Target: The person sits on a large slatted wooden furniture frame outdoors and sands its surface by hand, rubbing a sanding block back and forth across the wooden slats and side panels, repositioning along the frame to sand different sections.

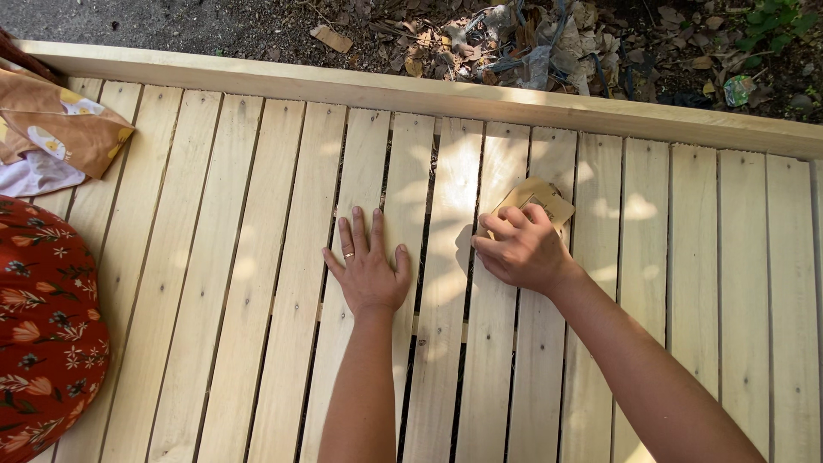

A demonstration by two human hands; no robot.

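A pale wooden slatted frame [257, 257] fills most of the head view, with a raised side rail [429, 90] along its far edge. My left hand [369, 270] lies flat on the slats near the middle, fingers spread, a ring on one finger. My right hand [519, 249] presses a folded tan piece of sandpaper [540, 197] against a slat just to the right of it. Most of the sandpaper is hidden under my fingers.
A red floral cushion [43, 334] rests on the slats at the left edge. A brown and yellow cloth [51, 129] lies at the upper left. Beyond the rail lie dirt, dry leaves and litter [531, 43]. Narrow gaps run between the slats.
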